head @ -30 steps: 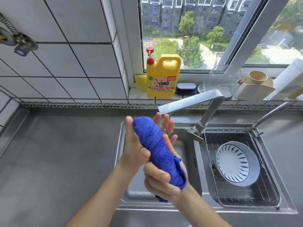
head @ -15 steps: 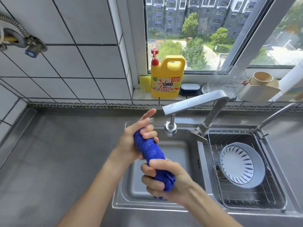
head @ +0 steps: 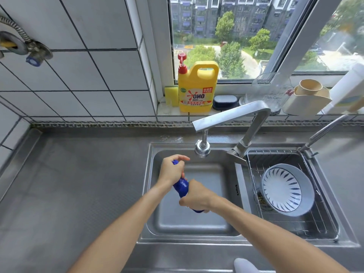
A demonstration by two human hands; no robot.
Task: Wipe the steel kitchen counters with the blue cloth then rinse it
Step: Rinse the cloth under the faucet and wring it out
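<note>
The blue cloth (head: pixel 182 185) is twisted into a tight roll and held over the left sink basin (head: pixel 199 217). My left hand (head: pixel 171 170) grips its upper end and my right hand (head: pixel 197 198) grips its lower end, so only a short middle stretch and both tips show. The steel faucet spout (head: pixel 201 150) hangs just above and right of my left hand; no water stream is visible. The steel counter (head: pixel 74 194) spreads to the left of the sink.
A wire rack (head: pixel 295 229) in the right basin holds a blue-and-white bowl (head: pixel 285 190). On the window sill stand a yellow detergent jug (head: pixel 197 89), a sponge (head: pixel 170 95), a dark soap box (head: pixel 225 102), a glass jar (head: pixel 269 91) and a beige holder (head: pixel 309 97). A valve (head: pixel 33 56) sticks out of the tiled wall.
Both hands have dropped lower into the left basin with the cloth. The roll is wrung tighter, and my hands now cover most of it.
</note>
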